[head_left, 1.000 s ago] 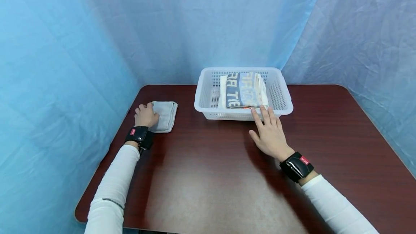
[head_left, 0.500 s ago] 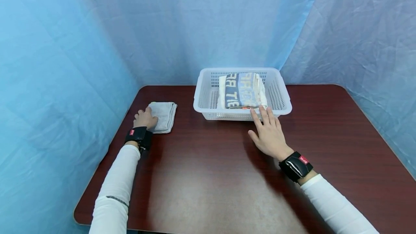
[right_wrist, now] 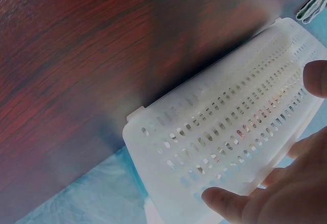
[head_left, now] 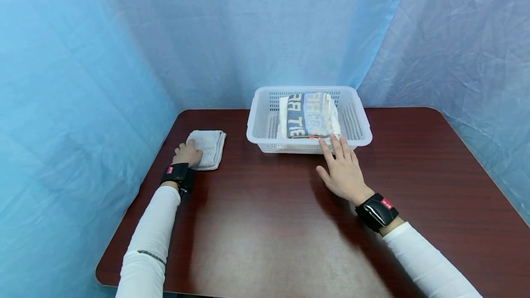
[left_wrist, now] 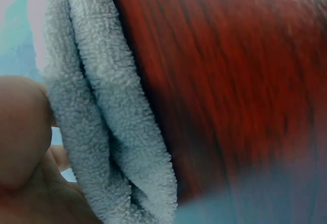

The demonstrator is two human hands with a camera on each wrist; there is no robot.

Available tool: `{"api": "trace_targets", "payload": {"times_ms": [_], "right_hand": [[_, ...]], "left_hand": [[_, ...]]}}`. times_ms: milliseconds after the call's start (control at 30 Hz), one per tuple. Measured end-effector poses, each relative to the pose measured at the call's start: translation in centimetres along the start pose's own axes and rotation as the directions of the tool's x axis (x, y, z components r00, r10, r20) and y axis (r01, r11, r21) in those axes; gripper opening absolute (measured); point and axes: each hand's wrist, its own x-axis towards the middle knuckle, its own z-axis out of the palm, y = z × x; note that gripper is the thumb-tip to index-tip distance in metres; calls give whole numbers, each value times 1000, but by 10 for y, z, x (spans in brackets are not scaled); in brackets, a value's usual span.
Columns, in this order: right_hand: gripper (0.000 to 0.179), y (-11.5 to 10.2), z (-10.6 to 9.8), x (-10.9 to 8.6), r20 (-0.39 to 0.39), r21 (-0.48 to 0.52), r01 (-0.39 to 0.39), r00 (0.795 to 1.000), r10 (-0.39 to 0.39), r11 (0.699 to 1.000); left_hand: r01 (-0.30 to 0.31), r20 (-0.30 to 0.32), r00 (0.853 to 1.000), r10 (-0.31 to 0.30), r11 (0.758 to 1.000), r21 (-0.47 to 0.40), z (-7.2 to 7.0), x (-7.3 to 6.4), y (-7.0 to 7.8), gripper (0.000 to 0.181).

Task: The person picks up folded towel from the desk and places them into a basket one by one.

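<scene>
My left hand [head_left: 187,153] rests over the near left part of a folded light grey towel [head_left: 213,147] at the table's left side. Close up in the left wrist view, the thumb [left_wrist: 23,132] lies against the top of the towel [left_wrist: 110,96], whose stacked fold edges face the camera. My right hand [head_left: 344,176] has its fingers spread, fingertips at the front rim of a white plastic basket [head_left: 364,134]. A white and blue lettered towel [head_left: 308,116] lies folded inside the basket. In the right wrist view, thumb and fingers reach past the perforated basket wall [right_wrist: 219,127].
Beneath everything is a dark red-brown wooden table [head_left: 256,215] with rounded corners. Blue cloth [head_left: 248,26] hangs behind it and along both sides. The basket stands near the table's back edge, right of the grey towel.
My left hand has drawn back slightly toward me on the grey towel, its fingers now closer together. The right hand and the basket stay practically still.
</scene>
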Motion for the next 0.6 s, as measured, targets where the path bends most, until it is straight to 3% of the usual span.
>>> {"api": "trace_targets", "payload": {"times_ms": [600], "right_hand": [[76, 0, 1, -1, -2, 12, -4, 1000, 4, 1000]], "left_hand": [[-16, -36, 999, 16, 1000, 5, 10, -2, -1, 59]]}}
